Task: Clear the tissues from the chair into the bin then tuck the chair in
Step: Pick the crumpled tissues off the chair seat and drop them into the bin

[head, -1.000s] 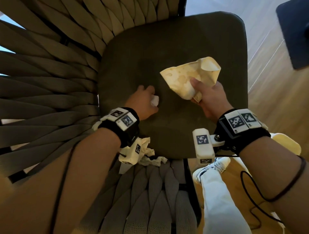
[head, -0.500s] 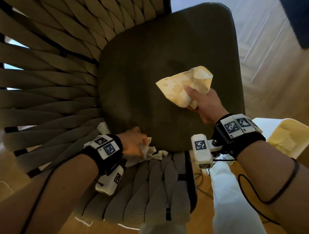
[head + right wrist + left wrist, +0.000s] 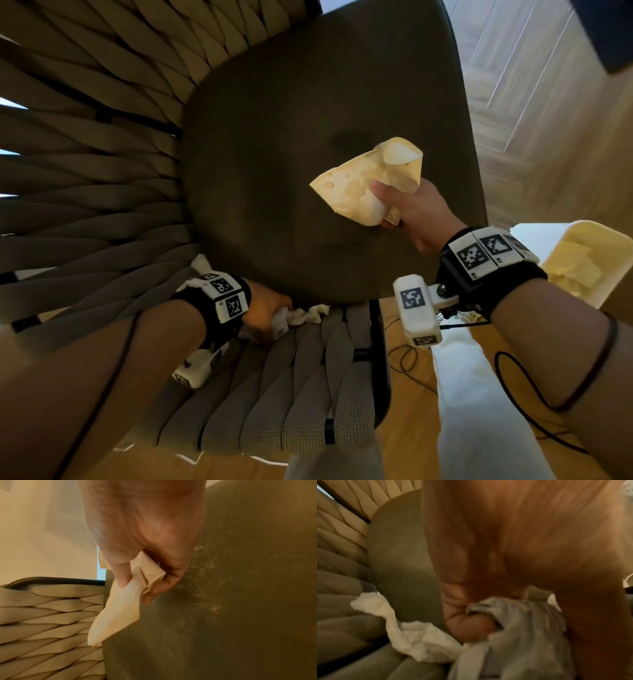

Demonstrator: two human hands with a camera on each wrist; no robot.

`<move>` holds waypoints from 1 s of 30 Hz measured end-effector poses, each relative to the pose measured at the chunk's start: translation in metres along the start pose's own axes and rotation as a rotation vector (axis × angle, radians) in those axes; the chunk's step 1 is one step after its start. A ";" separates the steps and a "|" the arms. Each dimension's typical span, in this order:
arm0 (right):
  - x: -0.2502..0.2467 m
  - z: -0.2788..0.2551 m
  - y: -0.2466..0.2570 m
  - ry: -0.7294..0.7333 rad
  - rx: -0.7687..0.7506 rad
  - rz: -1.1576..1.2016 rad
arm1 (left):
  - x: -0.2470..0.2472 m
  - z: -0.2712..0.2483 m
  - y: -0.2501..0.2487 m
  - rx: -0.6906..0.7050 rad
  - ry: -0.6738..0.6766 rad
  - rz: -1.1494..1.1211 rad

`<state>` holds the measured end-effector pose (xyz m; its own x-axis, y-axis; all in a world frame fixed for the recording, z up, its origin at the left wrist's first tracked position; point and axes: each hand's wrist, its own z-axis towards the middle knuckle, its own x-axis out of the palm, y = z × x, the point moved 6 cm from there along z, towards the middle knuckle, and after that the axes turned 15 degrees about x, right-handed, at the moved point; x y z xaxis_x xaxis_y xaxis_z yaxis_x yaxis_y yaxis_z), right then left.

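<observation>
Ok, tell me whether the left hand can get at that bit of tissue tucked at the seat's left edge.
Probably yes. The left hand already grips a crumpled tissue at the seat's near edge, and the loose tissue lies close beside it, uncovered.

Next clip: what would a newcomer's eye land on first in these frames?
First, the stained tissue that the right hand pinches above the middle of the dark seat cushion. Next, the left hand at the cushion's near edge, gripping a crumpled white tissue against the woven chair frame. A pale bin sits at the far right.
</observation>
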<state>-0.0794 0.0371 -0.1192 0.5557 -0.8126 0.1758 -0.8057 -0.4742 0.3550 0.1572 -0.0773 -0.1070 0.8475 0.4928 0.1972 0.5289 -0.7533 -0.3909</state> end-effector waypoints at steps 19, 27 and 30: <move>-0.100 -0.032 -0.019 -0.132 -0.039 0.231 | -0.135 -0.043 -0.161 0.449 -0.665 -0.532; -0.287 -0.074 -0.075 -0.499 -0.065 0.520 | -0.147 0.035 -0.356 0.771 -0.627 -0.539; -0.350 -0.076 -0.134 -0.625 0.084 0.545 | -0.129 0.097 -0.411 0.808 -0.536 -0.680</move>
<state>-0.1508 0.4104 -0.1588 -0.1131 -0.9622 -0.2479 -0.9553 0.0367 0.2935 -0.1742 0.2111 -0.0587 0.1744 0.9506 0.2568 0.5192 0.1328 -0.8442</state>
